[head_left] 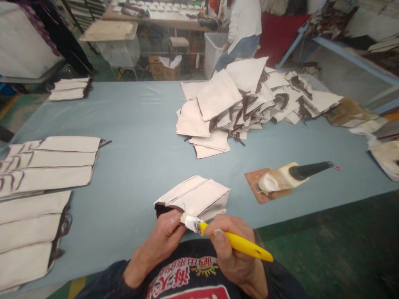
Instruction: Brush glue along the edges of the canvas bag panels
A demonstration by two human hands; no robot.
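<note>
My right hand (232, 245) grips a paintbrush (243, 245) by its yellow handle. White stuff coats the brush's bristles, which touch the near edge of a cream fabric piece (199, 193) with dark lining. My left hand (166, 232) is closed on that piece's dark-lined open edge, close to the bristles. The piece is folded into panels and rests at the table's near edge. To its right stands a cream container (277, 180) on a brown board (254, 187), with a black handle sticking out of it.
A heap of cream pieces (224, 95) with dark straps lies at the table's far right. Overlapping rows of folded pieces (59, 158) cover the left side, and a small stack (70, 89) sits at the far left corner. Beyond the blue-grey table (134, 124), a person (245, 29) stands by a white bin (212, 50).
</note>
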